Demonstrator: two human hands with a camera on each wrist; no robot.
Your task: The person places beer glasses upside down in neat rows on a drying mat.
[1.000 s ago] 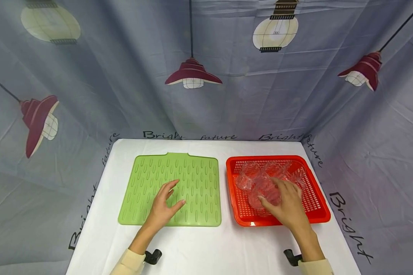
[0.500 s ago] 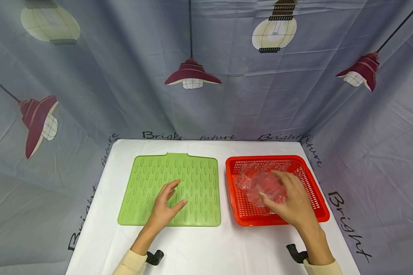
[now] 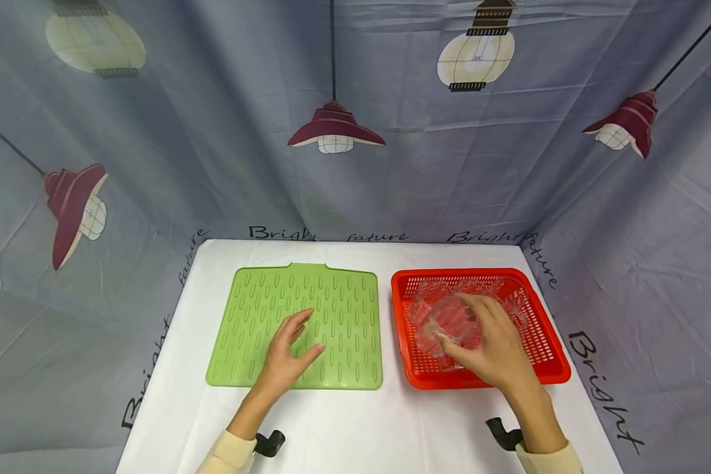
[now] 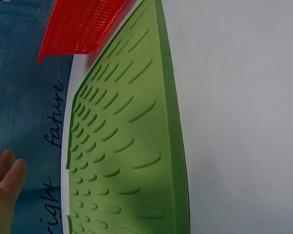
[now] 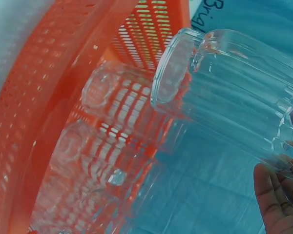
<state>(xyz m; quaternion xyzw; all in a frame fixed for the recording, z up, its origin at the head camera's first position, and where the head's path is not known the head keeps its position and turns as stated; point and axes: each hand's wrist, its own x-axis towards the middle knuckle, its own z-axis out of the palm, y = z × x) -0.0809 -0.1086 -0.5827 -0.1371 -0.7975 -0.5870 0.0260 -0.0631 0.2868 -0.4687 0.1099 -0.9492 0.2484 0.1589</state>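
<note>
The right hand (image 3: pixel 494 349) grips 1 clear ribbed glass (image 5: pixel 234 107), tilted above the red basket (image 3: pixel 553 368) at the frame's lower right. Lifting it straight would likely avoid knocking the other glasses (image 5: pixel 107 126). The left hand (image 3: pixel 287 352) rests spread on the green mat (image 3: pixel 255 309), left of centre.

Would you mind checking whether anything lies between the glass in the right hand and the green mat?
Nothing visible blocks it. The right hand holds the glass above the red basket; the left hand rests on the green mat.

Clear ribbed glass (image 5: pixel 224 92), tipped on its side, held above red basket (image 3: pixel 545 368) of glasses
</note>
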